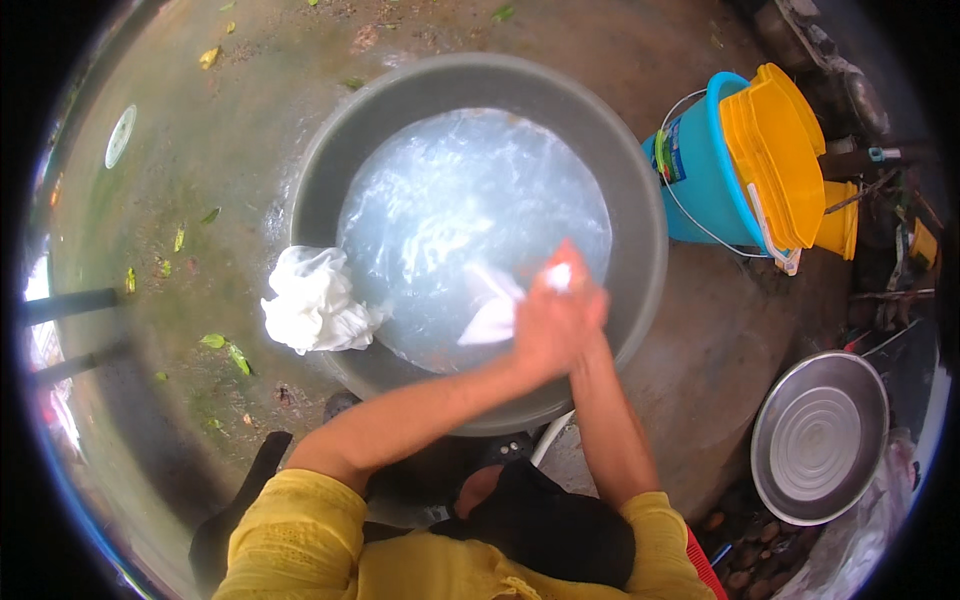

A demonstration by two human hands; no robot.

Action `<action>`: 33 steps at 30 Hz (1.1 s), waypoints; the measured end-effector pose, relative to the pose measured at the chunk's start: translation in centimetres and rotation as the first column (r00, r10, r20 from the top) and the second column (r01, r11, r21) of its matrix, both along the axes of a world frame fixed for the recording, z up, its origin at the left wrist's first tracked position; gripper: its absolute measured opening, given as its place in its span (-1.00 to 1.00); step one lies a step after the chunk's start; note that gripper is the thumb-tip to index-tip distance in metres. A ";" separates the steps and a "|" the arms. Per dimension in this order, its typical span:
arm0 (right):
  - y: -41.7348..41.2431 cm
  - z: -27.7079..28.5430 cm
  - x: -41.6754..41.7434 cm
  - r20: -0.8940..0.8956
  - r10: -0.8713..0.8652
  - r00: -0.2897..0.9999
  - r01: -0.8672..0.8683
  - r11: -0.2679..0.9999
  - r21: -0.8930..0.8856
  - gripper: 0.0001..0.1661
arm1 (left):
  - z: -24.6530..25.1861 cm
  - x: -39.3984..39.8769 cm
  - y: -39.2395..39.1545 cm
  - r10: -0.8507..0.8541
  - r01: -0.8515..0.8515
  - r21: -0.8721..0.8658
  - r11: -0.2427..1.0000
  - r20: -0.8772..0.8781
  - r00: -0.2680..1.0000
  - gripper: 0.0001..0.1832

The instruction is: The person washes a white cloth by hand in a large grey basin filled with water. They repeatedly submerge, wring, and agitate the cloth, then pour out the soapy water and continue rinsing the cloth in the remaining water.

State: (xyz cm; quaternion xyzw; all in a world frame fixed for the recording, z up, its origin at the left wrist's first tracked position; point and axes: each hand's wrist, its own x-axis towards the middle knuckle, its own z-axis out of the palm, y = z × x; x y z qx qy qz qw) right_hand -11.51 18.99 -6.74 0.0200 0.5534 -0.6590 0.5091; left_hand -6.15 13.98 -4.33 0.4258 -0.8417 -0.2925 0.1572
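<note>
A large round grey basin (637,225) holds cloudy, bluish-white water. Over its right front part my left hand (551,326) and my right hand (592,304) are pressed together, blurred by motion. White cloth (491,319) hangs beside them at the water, and a bit of white shows at the fingers; both hands appear closed around this cloth. How much of it lies between the palms is hidden. On the basin's left rim rests a crumpled bundle of white cloth (319,304), partly over the outer side.
At the right lies a tilted blue bucket (694,172) with yellow plastic containers (776,165) in its mouth. A round metal basin (817,442) stands at the lower right. Fallen leaves (225,349) dot the wet floor at left. A pale hose (551,439) runs beneath the basin's near edge.
</note>
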 end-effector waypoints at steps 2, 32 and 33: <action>1.8 -4.7 -2.3 0.066 0.016 0.998 -0.009 0.995 -0.102 -0.66 | -3.6 -0.9 0.9 -0.101 0.079 -0.206 0.975 -0.101 0.990 -0.62; -3.6 -1.4 0.5 0.313 -0.107 0.944 0.074 0.990 0.117 -0.59 | -0.9 3.9 -0.7 -0.068 0.071 0.070 0.995 -0.042 0.997 -0.62; -2.2 -1.8 -0.5 0.421 0.002 0.907 0.039 0.995 -0.088 -0.60 | -0.3 3.7 0.9 -0.245 0.247 -0.030 0.969 0.058 0.968 -0.62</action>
